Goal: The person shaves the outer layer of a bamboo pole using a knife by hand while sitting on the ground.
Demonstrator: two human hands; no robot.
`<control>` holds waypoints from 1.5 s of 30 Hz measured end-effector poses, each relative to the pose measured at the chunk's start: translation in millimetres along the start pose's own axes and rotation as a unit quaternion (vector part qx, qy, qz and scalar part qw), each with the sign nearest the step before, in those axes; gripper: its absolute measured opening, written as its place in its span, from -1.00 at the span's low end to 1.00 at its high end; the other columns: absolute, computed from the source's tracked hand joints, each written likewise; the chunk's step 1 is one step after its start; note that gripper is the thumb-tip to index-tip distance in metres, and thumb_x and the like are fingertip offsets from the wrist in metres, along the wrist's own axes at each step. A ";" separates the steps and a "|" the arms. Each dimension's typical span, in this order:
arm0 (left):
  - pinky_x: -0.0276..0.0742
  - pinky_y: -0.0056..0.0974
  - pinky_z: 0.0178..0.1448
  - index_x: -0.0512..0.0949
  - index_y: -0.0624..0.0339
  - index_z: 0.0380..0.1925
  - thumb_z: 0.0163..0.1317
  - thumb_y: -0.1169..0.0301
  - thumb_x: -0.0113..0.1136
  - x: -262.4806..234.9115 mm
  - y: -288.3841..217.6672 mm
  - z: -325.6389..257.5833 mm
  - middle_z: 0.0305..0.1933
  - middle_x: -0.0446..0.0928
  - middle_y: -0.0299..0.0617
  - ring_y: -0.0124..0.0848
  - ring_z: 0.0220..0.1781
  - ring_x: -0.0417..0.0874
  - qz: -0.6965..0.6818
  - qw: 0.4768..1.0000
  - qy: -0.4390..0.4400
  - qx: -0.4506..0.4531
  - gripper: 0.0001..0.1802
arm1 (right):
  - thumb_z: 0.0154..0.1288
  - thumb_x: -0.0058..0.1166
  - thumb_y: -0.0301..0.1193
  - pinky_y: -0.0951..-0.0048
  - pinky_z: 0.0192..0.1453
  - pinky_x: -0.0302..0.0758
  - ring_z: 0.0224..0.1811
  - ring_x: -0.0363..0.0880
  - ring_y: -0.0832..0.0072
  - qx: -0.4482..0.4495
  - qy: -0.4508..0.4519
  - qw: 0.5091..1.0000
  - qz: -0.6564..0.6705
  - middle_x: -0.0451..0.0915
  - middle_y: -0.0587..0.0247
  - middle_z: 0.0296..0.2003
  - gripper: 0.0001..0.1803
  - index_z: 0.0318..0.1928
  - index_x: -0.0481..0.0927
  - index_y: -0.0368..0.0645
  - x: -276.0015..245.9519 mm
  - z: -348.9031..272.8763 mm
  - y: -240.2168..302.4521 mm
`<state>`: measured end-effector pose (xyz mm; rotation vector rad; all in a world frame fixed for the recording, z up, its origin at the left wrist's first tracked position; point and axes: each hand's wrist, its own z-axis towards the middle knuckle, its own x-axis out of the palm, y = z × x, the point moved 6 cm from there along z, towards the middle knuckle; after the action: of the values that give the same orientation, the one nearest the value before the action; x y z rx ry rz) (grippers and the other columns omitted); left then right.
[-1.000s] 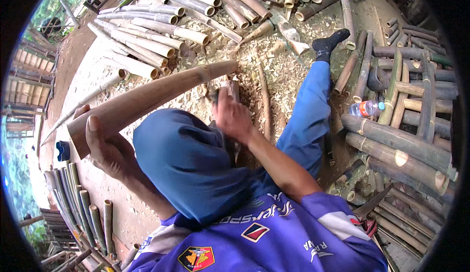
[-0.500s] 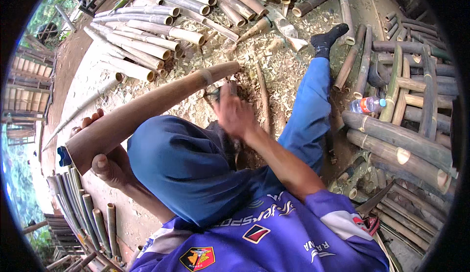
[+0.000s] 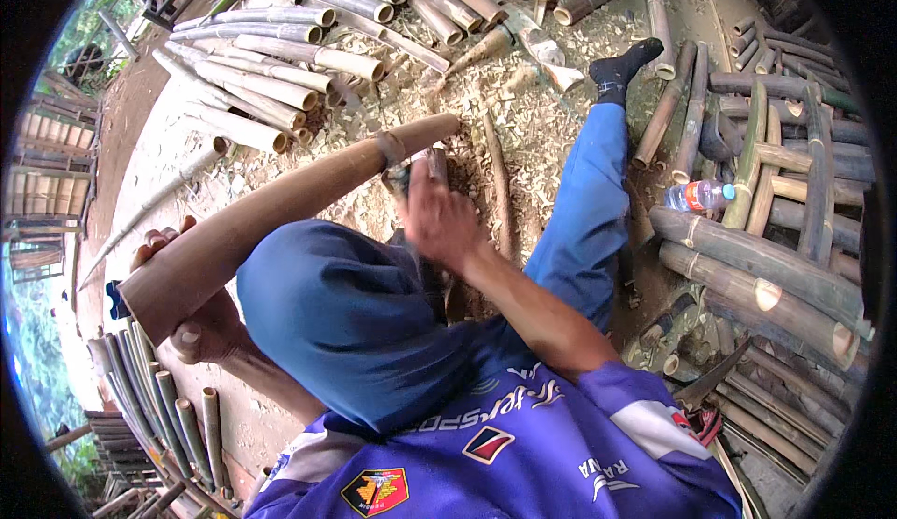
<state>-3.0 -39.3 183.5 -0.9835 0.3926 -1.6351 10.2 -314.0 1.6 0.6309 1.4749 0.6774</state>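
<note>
One bamboo (image 3: 285, 209) slants beyond your bent knee (image 3: 308, 281), thick end clasped in the grip of your left hand (image 3: 211, 328); your right hand (image 3: 443, 227) curls near the thin end, its grip too blurred to tell.

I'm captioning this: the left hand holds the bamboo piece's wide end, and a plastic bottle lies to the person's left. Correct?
No: the head view shows the plastic bottle to the person's right. The left hand does hold the bamboo piece by its wide end.
</note>
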 end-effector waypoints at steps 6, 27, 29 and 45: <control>0.46 -0.03 0.26 0.51 0.18 0.11 0.25 0.18 0.40 -185.6 51.8 -23.9 -0.01 0.60 -0.11 -0.33 0.16 0.56 0.089 0.942 -0.301 -0.119 -0.49 | 0.53 -0.02 -0.10 0.45 -0.61 0.46 -0.65 0.48 0.53 0.211 0.091 0.824 0.518 0.50 0.28 -0.48 -0.64 0.02 0.42 -0.15 -13.8 -21.4 -69.0; 0.52 0.08 -0.05 0.50 0.18 -0.12 -0.13 0.20 0.46 -89.7 321.9 -103.7 -0.11 0.56 0.09 0.07 -0.06 0.61 0.696 0.611 0.292 -0.240 -0.44 | 0.43 -0.01 -0.37 0.44 -0.41 0.52 -0.51 0.51 0.50 0.204 0.127 0.754 0.611 0.51 0.22 -0.39 -0.54 0.28 0.28 -0.09 -19.5 -112.1 -51.4; 0.51 0.05 -0.12 0.45 0.19 -0.17 -0.12 0.29 0.45 -67.5 327.6 -96.1 -0.21 0.56 0.11 0.10 -0.16 0.59 0.623 0.675 0.301 -0.258 -0.49 | 0.44 -0.01 -0.39 0.41 -0.43 0.53 -0.51 0.52 0.49 0.223 0.072 0.755 0.612 0.51 0.21 -0.40 -0.57 0.27 0.28 -0.03 -27.4 -120.3 -65.0; 0.60 -0.09 0.19 0.34 0.37 0.14 -0.03 0.26 0.55 129.2 143.2 167.1 -0.06 0.58 0.08 -0.15 0.01 0.66 0.264 0.926 0.232 -0.138 -0.20 | 0.44 0.01 -0.34 0.37 -0.58 0.56 -0.57 0.56 0.47 0.189 0.065 0.775 0.599 0.51 0.21 -0.38 -0.52 0.28 0.18 0.03 -46.8 -78.4 -26.4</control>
<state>214.5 -163.1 233.4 -0.5993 1.1337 -1.3139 -66.8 -368.7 12.8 1.9428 1.1964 1.4119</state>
